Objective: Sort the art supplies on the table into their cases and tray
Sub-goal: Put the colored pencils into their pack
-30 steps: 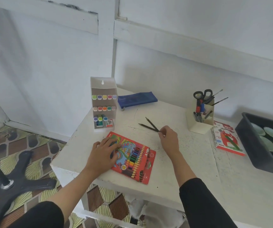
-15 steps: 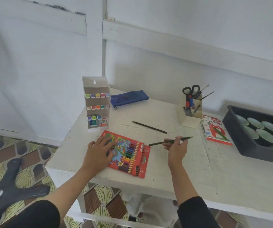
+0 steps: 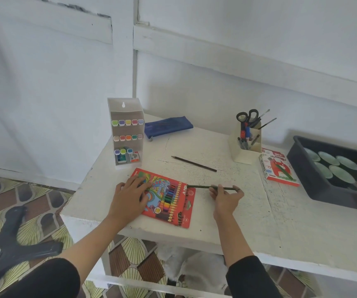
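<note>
Pinching a dark pencil (image 3: 197,186) mid-shaft, the right hand (image 3: 225,196) holds it level, tip at the red pencil case (image 3: 179,203). Being light, stiff and slim, it probably suits this hold. The left hand (image 3: 130,196) presses its fingers (image 3: 143,186) flat on the case.

We wear black sleeves, left sleeve (image 3: 44,278) at seven o'clock, right sleeve (image 3: 250,276) at five; left hand (image 3: 130,198) and right hand (image 3: 225,197) bare.

Pencil case (image 3: 166,196) lies before marker rack (image 3: 126,134); loose pencil (image 3: 194,163) between, tray (image 3: 323,179) right.
</note>
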The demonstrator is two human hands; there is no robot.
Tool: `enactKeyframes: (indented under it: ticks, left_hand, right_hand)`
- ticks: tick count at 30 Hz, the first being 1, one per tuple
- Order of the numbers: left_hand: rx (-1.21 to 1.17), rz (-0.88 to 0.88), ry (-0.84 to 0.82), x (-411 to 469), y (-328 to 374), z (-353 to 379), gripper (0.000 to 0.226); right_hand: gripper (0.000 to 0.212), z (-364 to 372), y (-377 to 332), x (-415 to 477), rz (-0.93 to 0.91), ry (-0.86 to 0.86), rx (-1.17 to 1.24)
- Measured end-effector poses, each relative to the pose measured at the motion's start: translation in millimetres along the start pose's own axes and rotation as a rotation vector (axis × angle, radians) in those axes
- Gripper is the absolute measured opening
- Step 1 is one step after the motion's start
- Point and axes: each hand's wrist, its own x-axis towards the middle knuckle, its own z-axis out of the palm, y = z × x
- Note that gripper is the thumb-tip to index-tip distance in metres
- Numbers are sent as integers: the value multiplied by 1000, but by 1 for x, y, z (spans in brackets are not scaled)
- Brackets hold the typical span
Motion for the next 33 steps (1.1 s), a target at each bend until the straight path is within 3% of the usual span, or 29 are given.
enactKeyframes:
  ticks: [3,6,10,16,21,26,33]
  left_hand:
    - [-1,-4,-5,0,0,0,49]
    - [0,-8,-10,0,0,-1,55]
    - [5,-6,-8,0,0,0,60]
    - [9,-22,-22,0,-1,2,51]
    - [18,-22,-1,0,-1,2,54]
    - [24,-21,20,1,0,2,53]
    - [38,-27,28,0,0,4,52]
  right_hand:
    - [8,1,0,-1,25,26,-2]
    - [20,0,-1,4,2,99,-54]
    - [19,-5,-5,10,54,119,10]
    - [21,-9,-8,8,-23,117,-118]
    - [8,-13,0,2,-202,23,-487]
    - [36,-8,12,-9,-214,-107,-683]
    - [40,10,25,-24,-282,-357,-826]
